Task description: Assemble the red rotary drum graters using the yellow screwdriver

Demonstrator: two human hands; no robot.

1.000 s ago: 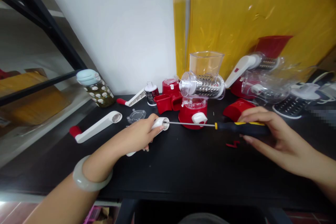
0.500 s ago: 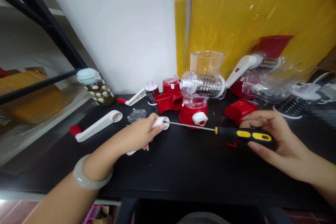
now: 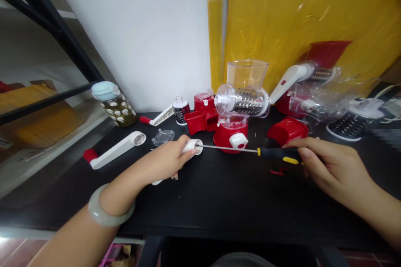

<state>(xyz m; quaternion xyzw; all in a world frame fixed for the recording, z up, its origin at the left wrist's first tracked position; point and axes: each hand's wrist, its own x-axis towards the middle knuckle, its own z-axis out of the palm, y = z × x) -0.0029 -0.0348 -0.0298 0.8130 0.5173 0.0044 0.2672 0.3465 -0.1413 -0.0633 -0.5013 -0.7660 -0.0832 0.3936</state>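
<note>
The screwdriver stretches above the table, tip at the round end of the crank clasped in the left hand, handle pinched by the right hand's thumb and fingers, a grater behind the shaft.

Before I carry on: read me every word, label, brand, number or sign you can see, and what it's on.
No text can be read anywhere in view.
Black-and-yellow screwdriver: no lettering can be made out.
White plastic crank handle in the left hand: none visible.
Clear bottle with pale-blue lid: pale printed shapes, no legible letters.
Tape-wrapped brown box: pale patch near the picture's edge, too blurred to read.
</note>
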